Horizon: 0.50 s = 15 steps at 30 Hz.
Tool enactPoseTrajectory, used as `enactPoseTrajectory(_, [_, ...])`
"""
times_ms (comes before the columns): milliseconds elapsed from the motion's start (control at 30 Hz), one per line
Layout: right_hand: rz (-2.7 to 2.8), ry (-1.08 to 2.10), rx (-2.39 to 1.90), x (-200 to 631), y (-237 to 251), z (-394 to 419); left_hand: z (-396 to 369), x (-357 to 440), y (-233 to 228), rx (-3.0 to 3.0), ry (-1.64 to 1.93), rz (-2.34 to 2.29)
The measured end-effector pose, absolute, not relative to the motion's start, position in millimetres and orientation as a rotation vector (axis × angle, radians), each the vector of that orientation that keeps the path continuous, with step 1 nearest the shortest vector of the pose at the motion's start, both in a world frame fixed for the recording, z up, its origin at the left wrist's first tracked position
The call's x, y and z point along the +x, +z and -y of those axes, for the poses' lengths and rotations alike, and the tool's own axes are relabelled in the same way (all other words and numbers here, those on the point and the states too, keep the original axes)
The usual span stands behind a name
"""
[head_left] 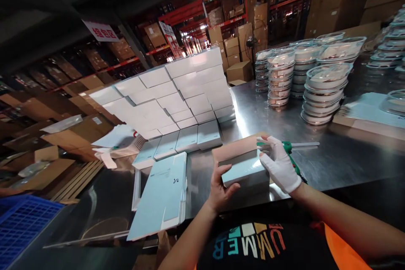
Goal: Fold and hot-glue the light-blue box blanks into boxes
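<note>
A pale blue-grey carton (245, 171) with its flap raised sits on the steel table in front of me. My bare left hand (221, 187) grips its near left corner. My right hand (278, 164), in a white glove, presses on its right side and top. A green-handled tool (292, 147) lies on the table just behind my right hand.
Flat unfolded cartons (163, 196) lie to the left, hanging over the table edge. Behind them rises a wall of stacked white boxes (180, 93). Stacks of clear lidded bowls (322, 93) stand at the back right. A blue crate (22, 223) is at the lower left.
</note>
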State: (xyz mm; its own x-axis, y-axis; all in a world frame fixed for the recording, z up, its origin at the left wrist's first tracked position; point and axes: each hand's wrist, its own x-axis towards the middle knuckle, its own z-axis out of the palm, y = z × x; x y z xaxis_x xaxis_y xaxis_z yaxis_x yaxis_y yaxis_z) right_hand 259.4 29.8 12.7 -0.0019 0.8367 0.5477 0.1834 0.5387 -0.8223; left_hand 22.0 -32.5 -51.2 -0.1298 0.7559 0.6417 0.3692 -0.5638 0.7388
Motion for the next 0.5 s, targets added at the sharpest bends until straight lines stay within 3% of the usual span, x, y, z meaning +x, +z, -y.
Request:
enactPoseTrajectory(133, [1.916, 0.431, -1.560, 311, 10, -55, 30, 13, -35, 1.666, 1.859, -1.363])
enactPoseTrajectory(233, [1.982, 0.573, -2.041, 342, 1, -69, 30, 12, -20, 1.536, 1.922, -1.356])
enactPoseTrajectory(400, [1.666, 0.930, -1.850, 361, -8, -64, 30, 11, -8, 1.403, 1.904, -1.360])
enactPoseTrajectory(500, [1.417, 0.693, -1.705, 359, -1, -48, 31, 12, -3, 1.334, 1.859, -1.340])
